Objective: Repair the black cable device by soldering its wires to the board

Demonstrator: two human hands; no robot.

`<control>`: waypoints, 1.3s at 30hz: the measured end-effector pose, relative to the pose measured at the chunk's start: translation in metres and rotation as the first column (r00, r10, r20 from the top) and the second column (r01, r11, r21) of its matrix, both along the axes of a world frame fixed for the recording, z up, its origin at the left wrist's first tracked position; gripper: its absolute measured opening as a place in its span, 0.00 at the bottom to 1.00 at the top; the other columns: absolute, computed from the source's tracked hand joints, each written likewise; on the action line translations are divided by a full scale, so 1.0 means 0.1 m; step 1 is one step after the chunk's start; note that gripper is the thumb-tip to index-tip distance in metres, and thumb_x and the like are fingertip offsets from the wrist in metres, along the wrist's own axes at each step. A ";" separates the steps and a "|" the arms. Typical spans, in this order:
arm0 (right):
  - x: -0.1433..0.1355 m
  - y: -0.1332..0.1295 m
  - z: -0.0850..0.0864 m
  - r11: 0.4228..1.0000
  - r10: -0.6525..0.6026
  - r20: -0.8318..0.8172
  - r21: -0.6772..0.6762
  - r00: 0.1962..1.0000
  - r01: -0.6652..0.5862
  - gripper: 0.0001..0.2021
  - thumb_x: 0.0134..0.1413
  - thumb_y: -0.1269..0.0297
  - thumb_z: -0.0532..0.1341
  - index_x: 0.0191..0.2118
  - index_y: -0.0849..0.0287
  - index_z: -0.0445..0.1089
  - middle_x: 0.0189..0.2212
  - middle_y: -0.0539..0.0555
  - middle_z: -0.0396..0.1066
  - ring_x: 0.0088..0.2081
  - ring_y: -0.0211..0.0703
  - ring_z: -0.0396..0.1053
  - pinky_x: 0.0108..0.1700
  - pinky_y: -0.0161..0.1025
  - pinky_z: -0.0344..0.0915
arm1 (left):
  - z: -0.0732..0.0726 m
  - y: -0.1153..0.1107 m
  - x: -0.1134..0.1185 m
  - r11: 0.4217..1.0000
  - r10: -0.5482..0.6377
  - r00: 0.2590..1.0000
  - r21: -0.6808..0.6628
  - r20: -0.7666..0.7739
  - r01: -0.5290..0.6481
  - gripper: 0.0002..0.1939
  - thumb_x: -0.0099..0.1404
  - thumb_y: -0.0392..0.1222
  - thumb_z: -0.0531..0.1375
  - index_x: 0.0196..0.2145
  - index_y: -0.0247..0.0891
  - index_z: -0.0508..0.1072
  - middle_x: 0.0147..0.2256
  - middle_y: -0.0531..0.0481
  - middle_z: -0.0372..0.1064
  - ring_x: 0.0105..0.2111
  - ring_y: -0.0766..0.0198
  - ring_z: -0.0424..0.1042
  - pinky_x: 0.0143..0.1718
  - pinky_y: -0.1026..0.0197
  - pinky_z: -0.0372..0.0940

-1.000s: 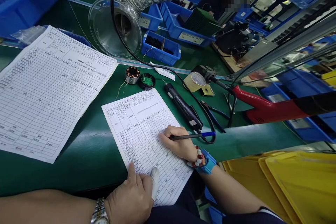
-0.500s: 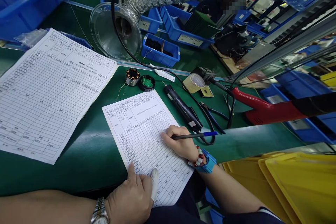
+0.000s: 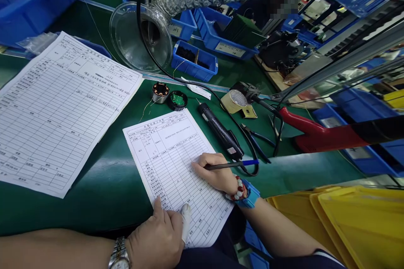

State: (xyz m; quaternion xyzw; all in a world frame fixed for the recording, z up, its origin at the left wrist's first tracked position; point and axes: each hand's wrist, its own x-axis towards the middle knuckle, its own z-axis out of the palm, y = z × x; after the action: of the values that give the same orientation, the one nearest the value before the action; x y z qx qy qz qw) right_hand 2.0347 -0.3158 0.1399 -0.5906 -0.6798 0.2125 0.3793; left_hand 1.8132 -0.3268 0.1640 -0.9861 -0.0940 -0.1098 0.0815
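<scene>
A printed form (image 3: 170, 159) with a ruled table lies in front of me at the bench's near edge. My right hand (image 3: 216, 172) is closed around a black pen with a blue cap (image 3: 232, 164), its fingertips resting on the form's right half. My left hand (image 3: 160, 233) holds down the form's lower left, index finger pointing up the sheet and the other fingers curled. A white cover (image 3: 186, 220) wraps the left thumb, which lies on the paper. To the left is a larger sheet (image 3: 59, 122) with handwritten entries.
Beyond the form sit a copper-wound stator (image 3: 160, 92), a black round part with a green board (image 3: 177, 100) and an electric screwdriver (image 3: 221, 130). Pliers (image 3: 257, 141) and a red-handled tool (image 3: 309, 128) are to the right. A clear funnel hood (image 3: 126, 38) hangs behind.
My right hand and the pen have shifted slightly to the left on the form. My left hand stays in place. The whole view has moved a little.
</scene>
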 end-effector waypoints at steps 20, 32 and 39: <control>0.02 0.01 0.00 1.000 0.019 -0.012 -0.008 1.000 -0.019 0.16 0.50 0.69 0.58 0.17 0.59 0.54 0.14 0.45 0.55 0.18 0.31 0.54 0.21 0.31 0.51 | 0.01 -0.01 0.01 1.000 0.020 1.000 0.007 0.006 -0.020 0.21 0.56 0.28 0.47 0.39 0.34 0.77 0.18 0.50 0.64 0.17 0.62 0.67 0.36 0.51 0.64; 0.02 0.00 0.00 1.000 0.014 0.000 -0.003 1.000 -0.014 0.16 0.51 0.68 0.58 0.17 0.58 0.53 0.14 0.45 0.54 0.18 0.31 0.53 0.21 0.32 0.50 | 0.04 0.00 0.00 1.000 0.006 1.000 0.007 -0.001 -0.006 0.21 0.57 0.27 0.47 0.39 0.34 0.77 0.18 0.50 0.63 0.18 0.63 0.67 0.35 0.51 0.65; 0.02 0.00 0.01 1.000 0.019 0.010 0.002 1.000 -0.019 0.16 0.51 0.68 0.57 0.16 0.58 0.52 0.14 0.45 0.53 0.18 0.31 0.52 0.21 0.33 0.49 | 0.01 0.00 0.00 1.000 0.003 0.999 0.009 -0.042 -0.003 0.18 0.61 0.34 0.49 0.42 0.34 0.76 0.20 0.49 0.64 0.19 0.63 0.68 0.36 0.50 0.65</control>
State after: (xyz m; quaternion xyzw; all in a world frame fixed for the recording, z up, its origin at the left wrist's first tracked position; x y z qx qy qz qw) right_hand 2.0366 -0.3161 0.1412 -0.5848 -0.6875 0.2125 0.3744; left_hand 1.8136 -0.3264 0.1649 -0.9877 -0.0933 -0.0892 0.0881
